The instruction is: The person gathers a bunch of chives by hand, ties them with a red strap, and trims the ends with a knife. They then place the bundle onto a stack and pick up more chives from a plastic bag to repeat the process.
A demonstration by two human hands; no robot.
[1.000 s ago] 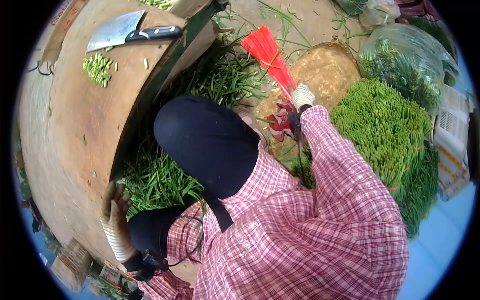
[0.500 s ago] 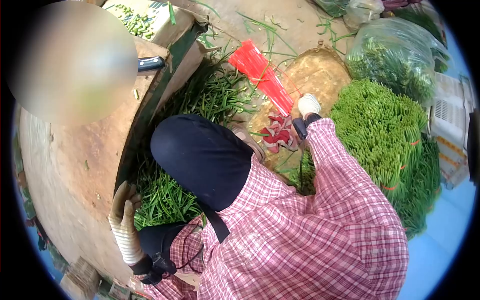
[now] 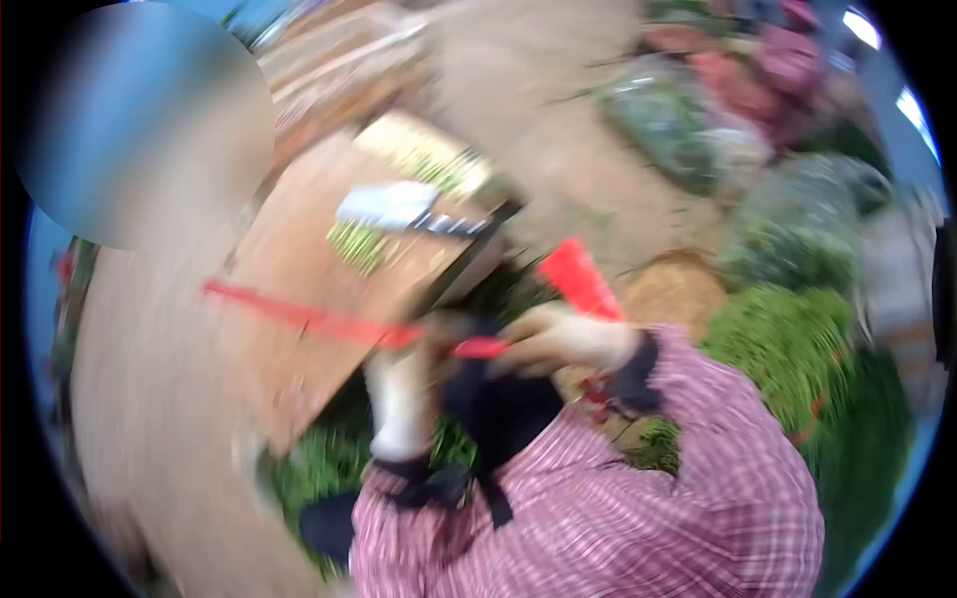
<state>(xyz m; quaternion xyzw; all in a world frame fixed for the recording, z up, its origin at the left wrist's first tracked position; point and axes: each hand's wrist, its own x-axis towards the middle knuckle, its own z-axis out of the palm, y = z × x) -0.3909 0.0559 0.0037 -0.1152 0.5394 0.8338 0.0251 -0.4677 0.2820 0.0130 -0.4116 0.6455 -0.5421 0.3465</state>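
Observation:
The view is blurred by motion. My gloved left hand (image 3: pixel 404 399) and gloved right hand (image 3: pixel 563 339) are raised close together in front of my chest. Between them runs a thin red strip (image 3: pixel 299 317); it stretches left across the wooden chopping block (image 3: pixel 299 349). Both hands appear closed on the strip. Just behind my right hand, a bundle of red strips (image 3: pixel 578 279) sticks up. On the block lie a cleaver (image 3: pixel 399 209) and a small heap of cut green pieces (image 3: pixel 354 244).
Stacked green stalks (image 3: pixel 788 349) fill the right side. Bagged greens (image 3: pixel 668 120) sit farther back on the dirt floor, with a round woven basket (image 3: pixel 683 289) near them. More greens (image 3: pixel 319 458) lie below the block's edge.
My right hand left the red bundle on the ground and came up with a strip. My left hand rose from the block's edge to meet it. The camera swung upward.

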